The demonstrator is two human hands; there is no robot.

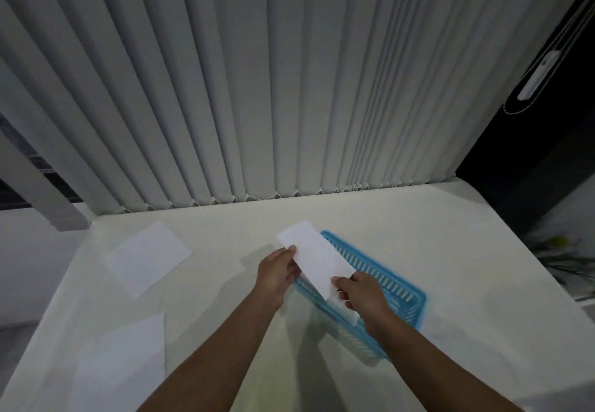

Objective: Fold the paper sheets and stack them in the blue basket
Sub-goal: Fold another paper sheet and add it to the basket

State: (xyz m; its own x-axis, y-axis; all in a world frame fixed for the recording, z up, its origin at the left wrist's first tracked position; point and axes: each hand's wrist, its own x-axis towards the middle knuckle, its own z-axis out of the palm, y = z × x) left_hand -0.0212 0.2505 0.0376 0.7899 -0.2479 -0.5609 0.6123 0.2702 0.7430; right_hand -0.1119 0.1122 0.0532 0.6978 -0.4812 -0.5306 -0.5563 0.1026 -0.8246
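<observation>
A folded white paper sheet (314, 258) is held above the left part of the blue basket (402, 286), which lies on the white table. My left hand (278, 271) pinches the sheet's left edge. My right hand (362, 292) grips its near end over the basket. What lies inside the basket is mostly hidden by the sheet and my right hand. An unfolded white sheet (148, 258) lies flat at the left of the table. Another white sheet (120, 363) lies at the near left.
The white table (450, 234) ends at vertical window blinds (257, 89) behind. Its right edge drops off to a dark area with a plant (566, 260). A dark window frame with a blind cord weight (537, 73) stands at the far right.
</observation>
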